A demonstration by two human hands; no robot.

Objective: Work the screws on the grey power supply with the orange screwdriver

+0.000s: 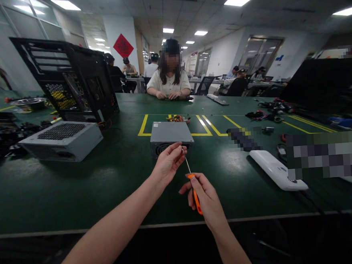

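gripping an orange screwdriver (196, 197), the right hand (207, 194) aims it forward to the left hand (168, 161), whose fingers seem to pinch its tip. just beyond the grip, a gray box (171, 133) sits on the green table (92, 194); well left of it lies a second box (87, 139), with a black computer case (92, 83) behind.

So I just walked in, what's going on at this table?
Someone's right hand grips an orange-handled screwdriver, while the fingers of the left hand meet at its tip; whether they pinch something small there is too fine to tell. Just beyond sits a grey metal box on the green table. Off to the left, a second grey box sits in front of a black computer case. Across the table sits another person.
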